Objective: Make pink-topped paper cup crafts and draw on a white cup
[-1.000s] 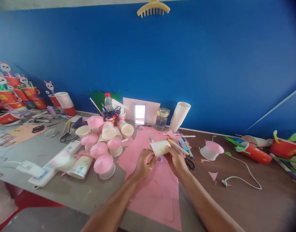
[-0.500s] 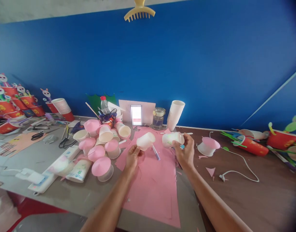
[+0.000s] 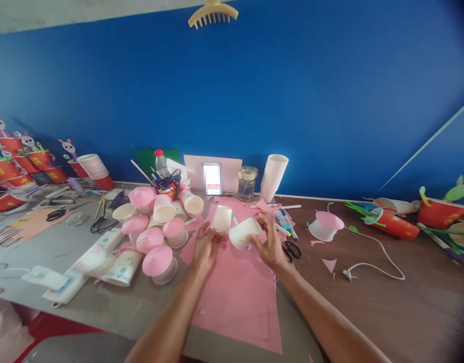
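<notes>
Head view: left hand (image 3: 206,245) grips a plain cup (image 3: 221,219); right hand (image 3: 269,245) grips a marked cup (image 3: 244,233) at its 3 o'clock, rims nearly touching, above pink paper (image 3: 237,297). Scissors (image 3: 292,249) lie right.

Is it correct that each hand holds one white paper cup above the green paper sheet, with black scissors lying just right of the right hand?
Not quite: the head view shows the paper sheet is pink, not green. The rest holds: the left hand holds one white paper cup, the right hand holds another cup, and the black scissors lie just right of the right hand.
</notes>
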`<state>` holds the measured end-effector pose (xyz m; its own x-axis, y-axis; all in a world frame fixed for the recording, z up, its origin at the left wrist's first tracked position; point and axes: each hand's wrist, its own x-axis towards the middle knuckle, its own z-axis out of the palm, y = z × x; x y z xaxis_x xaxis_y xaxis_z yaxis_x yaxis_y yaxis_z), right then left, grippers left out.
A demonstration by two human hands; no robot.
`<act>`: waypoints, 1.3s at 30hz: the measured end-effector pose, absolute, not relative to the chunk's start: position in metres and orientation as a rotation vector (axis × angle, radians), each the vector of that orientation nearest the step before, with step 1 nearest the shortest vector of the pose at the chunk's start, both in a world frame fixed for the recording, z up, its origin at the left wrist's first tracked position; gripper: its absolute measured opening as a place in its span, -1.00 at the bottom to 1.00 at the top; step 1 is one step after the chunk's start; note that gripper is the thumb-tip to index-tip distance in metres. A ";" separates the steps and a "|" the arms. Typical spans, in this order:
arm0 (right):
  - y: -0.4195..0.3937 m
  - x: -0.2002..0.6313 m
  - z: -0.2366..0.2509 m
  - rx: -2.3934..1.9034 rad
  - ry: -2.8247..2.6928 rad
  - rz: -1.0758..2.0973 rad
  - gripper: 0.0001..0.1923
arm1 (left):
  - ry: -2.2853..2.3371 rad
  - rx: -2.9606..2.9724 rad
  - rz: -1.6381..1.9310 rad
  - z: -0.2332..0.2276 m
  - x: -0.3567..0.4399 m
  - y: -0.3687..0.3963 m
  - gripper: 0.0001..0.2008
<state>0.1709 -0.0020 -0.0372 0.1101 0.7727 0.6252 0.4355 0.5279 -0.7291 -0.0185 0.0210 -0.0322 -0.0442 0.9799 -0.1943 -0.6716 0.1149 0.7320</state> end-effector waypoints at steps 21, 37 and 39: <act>-0.011 0.164 -0.038 -1.122 -1.708 0.068 -0.44 | 1.174 1.753 1.339 -0.039 -0.020 0.008 -0.51; -0.011 0.168 -0.033 -1.096 -1.897 -0.013 -0.76 | 1.354 1.729 1.353 -0.029 -0.019 0.012 -0.53; -0.008 0.168 -0.038 -1.197 -1.989 -0.055 -0.80 | 1.473 1.734 1.379 -0.034 -0.023 0.016 -0.56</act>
